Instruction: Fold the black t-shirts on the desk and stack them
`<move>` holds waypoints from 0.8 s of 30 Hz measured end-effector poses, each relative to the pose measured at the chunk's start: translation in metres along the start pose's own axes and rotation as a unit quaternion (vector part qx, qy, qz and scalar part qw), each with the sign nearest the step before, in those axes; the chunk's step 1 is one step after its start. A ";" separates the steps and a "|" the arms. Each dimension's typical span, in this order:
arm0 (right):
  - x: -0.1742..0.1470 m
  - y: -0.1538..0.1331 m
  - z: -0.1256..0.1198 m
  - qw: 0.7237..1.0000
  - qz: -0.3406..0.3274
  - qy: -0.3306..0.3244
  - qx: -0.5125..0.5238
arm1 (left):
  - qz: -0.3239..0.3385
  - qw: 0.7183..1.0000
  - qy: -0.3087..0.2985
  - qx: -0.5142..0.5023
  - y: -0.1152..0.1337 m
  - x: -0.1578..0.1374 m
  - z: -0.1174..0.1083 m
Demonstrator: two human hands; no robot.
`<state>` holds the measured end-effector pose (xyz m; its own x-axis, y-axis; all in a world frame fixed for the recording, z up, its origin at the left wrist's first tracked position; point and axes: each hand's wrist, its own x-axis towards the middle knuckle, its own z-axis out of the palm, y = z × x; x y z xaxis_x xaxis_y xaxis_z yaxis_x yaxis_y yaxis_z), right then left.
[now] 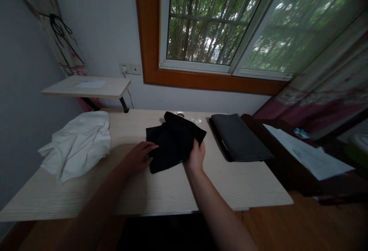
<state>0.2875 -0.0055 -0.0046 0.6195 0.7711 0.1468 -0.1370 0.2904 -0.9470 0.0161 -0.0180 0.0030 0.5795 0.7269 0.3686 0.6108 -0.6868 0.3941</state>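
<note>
A folded piece of black cloth (175, 139) is between my hands over the middle of the table, its corners sticking out at several angles. My right hand (196, 155) grips its right side, thumb on top and the other fingers hidden underneath. At the left edge, my left hand (141, 155) has its fingertips over the fabric and its thumb lower down, with the cloth's edge between them. The folds are too dark to tell what kind of garment or cloth it is.
A crumpled white cloth (83, 139) lies on the table (166, 195) at left, below a small raised shelf (109, 86). A dark grey folder or case (241, 136) lies at right. Beyond it are papers (304, 151) on a dark surface. A window (212, 24) is behind.
</note>
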 end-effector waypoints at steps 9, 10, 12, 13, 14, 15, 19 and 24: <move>0.025 -0.013 -0.024 0.972 -0.092 0.198 -0.083 | 0.021 0.999 0.008 0.043 -0.007 0.001 0.007; 0.023 -0.017 -0.024 0.966 -0.132 0.194 -0.105 | 0.025 0.999 0.008 0.044 -0.008 0.001 0.008; 0.015 -0.025 -0.022 0.952 -0.212 0.166 -0.148 | 0.024 0.999 0.013 0.041 -0.011 0.001 0.009; 0.011 -0.028 -0.022 0.944 -0.245 0.138 -0.169 | 0.018 0.999 0.020 0.040 -0.012 0.000 0.010; 0.006 -0.029 -0.021 0.938 -0.273 0.100 -0.190 | 0.010 0.999 0.028 0.040 -0.013 0.000 0.010; 0.002 -0.029 -0.020 0.932 -0.293 0.053 -0.209 | -0.003 0.998 0.037 0.040 -0.015 0.000 0.010; -0.010 -0.020 -0.011 0.901 -0.279 -0.209 -0.260 | -0.074 0.990 0.107 0.048 -0.025 -0.001 0.006; -0.017 -0.012 0.002 0.811 -0.218 -0.385 -0.383 | -0.206 0.944 0.255 0.038 -0.040 -0.003 -0.008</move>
<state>0.2774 -0.0214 0.0050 -0.2277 0.9004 0.3707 0.6681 0.4214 -0.6132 -0.0140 0.0074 -0.0074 -0.0387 0.8259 0.5624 0.7757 -0.3300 0.5380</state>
